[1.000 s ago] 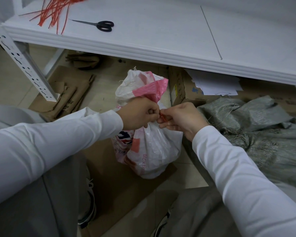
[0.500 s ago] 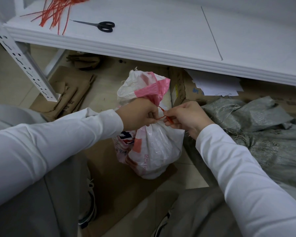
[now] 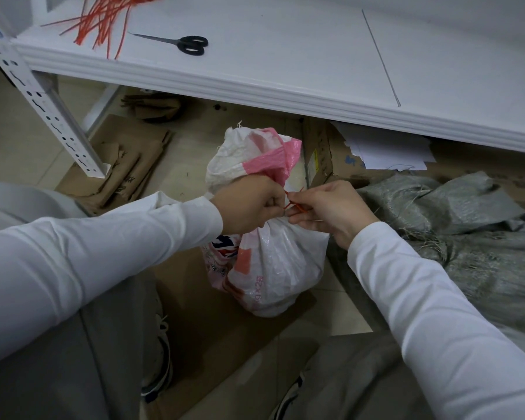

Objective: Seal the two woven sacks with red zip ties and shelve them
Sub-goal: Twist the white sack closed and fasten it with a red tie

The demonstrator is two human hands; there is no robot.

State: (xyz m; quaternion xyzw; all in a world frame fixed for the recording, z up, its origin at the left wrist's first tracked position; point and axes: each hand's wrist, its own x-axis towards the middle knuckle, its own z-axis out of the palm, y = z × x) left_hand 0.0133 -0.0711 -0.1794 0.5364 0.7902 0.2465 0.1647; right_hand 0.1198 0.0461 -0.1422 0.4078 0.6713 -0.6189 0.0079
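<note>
Clenching the gathered neck of the white woven sack [image 3: 273,268], the left grip [image 3: 249,204] holds it bunched just below the pink-banded top; the right grip [image 3: 331,207] pinches a red zip tie [image 3: 294,204] between thumb and fingertips, close against the left grip at the neck; whether the tie is threaded through its head cannot be told; the sack stands upright on flattened cardboard [image 3: 200,322] on the floor, below the front edge of the white shelf [image 3: 285,71]; a grey woven sack [image 3: 467,237] lies slumped just beside it on the right; on the shelf lie a loose bundle of red ties [image 3: 103,19] and, near them, black-handled scissors [image 3: 179,43].
</note>
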